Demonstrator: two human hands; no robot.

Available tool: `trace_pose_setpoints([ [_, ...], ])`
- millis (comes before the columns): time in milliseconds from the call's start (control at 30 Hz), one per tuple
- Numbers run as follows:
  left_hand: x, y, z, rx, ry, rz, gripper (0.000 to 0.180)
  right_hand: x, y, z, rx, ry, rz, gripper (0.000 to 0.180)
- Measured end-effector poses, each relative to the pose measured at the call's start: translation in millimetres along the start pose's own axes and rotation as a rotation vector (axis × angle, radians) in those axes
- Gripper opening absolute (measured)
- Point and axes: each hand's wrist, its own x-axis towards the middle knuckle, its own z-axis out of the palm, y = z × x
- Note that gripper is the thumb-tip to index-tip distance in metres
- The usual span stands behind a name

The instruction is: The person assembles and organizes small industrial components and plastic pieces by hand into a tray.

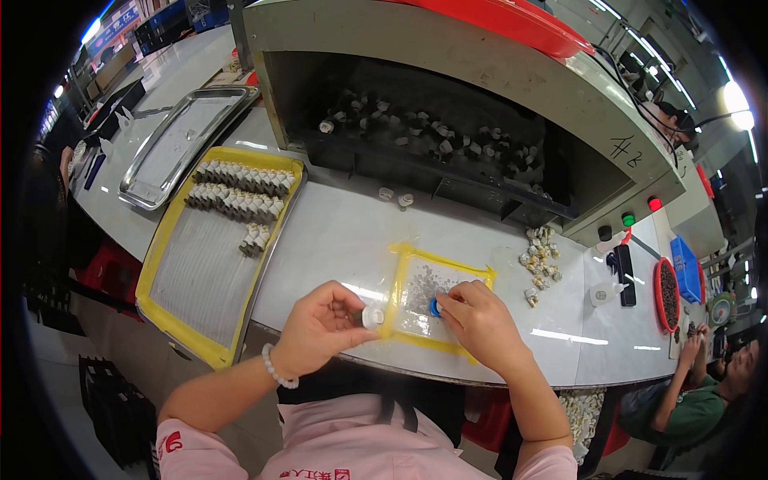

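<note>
My left hand [326, 322] pinches a small white plastic part [373, 317] between thumb and fingers, just left of a square pad edged with yellow tape [395, 280]. Many tiny clear pieces [428, 284] lie scattered on that pad. Over the pad's right side, my right hand [483, 322] is closed on a small blue round piece [435, 307], held low at the pad's surface. My fingers cover most of the blue piece, so its full shape is hidden.
A yellow-edged tray [184, 264] with rows of white-topped parts stands at left, beside a metal tray [144, 172]. A machine with a dark bin [440, 180] of loose parts fills the back. To the right are a pile of white parts [541, 258], a bottle [604, 294] and a co-worker [696, 400].
</note>
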Motion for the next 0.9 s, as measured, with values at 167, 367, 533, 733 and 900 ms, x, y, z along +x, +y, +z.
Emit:
trace_pose_setpoints([
  [167,-6.0,-15.9,13.6,-0.182,0.040,-0.145,0.030,-0.1,-1.0,-1.5,0.019,0.032,0.003,0.022],
  [367,11.3,-42.2,32.6,-0.307,-0.045,-0.166,0.025,-2.5,0.1,-0.5,0.106,0.097,0.055,0.024],
  [533,12.7,-45.9,37.1,-0.276,-0.051,-0.147,0.025,-10.2,-4.1,-5.1,0.398,0.087,0.212,0.026],
  [733,13.1,-46.3,38.7,-0.286,-0.063,-0.126,0.029,-15.7,-10.5,-2.0,0.740,0.067,0.248,0.027],
  [900,11.6,-49.0,35.2,-0.249,-0.077,-0.152,0.034,-13.5,-19.6,-5.8,0.723,0.039,0.236,0.027],
])
